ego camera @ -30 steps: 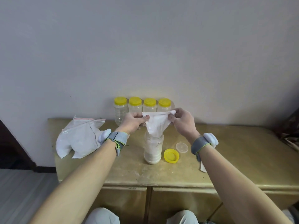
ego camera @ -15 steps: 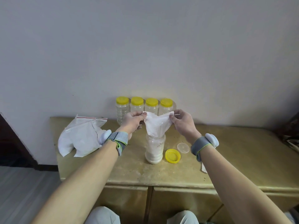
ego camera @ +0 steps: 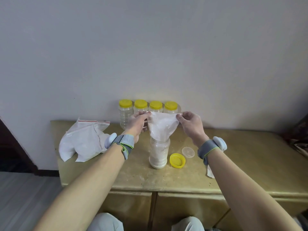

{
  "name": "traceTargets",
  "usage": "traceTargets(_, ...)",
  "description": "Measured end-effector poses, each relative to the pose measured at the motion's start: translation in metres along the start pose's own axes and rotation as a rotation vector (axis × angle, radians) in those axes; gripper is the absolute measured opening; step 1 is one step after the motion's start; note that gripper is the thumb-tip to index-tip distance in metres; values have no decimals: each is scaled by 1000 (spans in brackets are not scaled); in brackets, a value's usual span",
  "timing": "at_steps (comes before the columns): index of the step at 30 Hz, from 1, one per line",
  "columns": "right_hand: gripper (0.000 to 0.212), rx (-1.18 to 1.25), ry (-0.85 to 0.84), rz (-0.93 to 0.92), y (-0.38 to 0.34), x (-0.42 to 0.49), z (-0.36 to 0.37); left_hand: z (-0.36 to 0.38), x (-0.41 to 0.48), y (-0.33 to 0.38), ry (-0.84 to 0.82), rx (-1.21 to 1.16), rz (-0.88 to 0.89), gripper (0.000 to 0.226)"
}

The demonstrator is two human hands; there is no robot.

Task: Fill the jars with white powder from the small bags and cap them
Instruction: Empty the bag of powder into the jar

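Observation:
A small clear bag (ego camera: 161, 126) of white powder hangs point down into the mouth of an open jar (ego camera: 158, 153), which holds powder to well over half its height. My left hand (ego camera: 138, 123) pinches the bag's upper left corner. My right hand (ego camera: 189, 123) pinches the upper right corner, so the top edge is stretched flat. The jar's yellow cap (ego camera: 177, 160) lies upside down just right of the jar, with a clear inner seal disc (ego camera: 188, 152) behind it.
Several yellow-capped jars (ego camera: 147, 108) stand in a row against the wall. A large zip bag of white powder (ego camera: 83, 140) lies at the left on the yellow cabinet top (ego camera: 250, 164). A scrap of white plastic (ego camera: 210, 172) shows under my right forearm.
Both hands have drawn the bag's top corners apart and slightly up, stretching the top edge flat. The jar has stayed in place.

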State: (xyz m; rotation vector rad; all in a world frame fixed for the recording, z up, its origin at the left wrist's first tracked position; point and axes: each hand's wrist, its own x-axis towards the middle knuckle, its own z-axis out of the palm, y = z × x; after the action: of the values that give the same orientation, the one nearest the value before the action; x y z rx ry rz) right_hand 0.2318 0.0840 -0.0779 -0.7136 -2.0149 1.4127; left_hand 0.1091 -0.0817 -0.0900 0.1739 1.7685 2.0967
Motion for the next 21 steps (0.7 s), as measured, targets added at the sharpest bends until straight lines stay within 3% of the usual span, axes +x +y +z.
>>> traceTargets(3, 22, -53, -2, -29, -1, -3, -1, -1, 0, 1, -25, 69, 13, 4)
traceTargets(7, 10, -80, 10, -56, -3, -1, 0, 0, -1, 5, -13, 124, 70, 7)
traceTargets(9, 2, -82, -64, -61, -5, -2, -1, 2, -1, 7, -22, 135, 84, 9)
traceTargets(12, 15, -174, -172, -71, -11, -5, -2, 8, -4, 10, -74, 149, 89, 8)
traceTargets(17, 8, -209, -88, -132, -21, -8, 1, 12, -10, 13, -79, 187, 162, 5)
traceTargets(21, 6, -305, -175, -148, -24, -7, 4, 8, -15, 8, -181, 327, 164, 27)
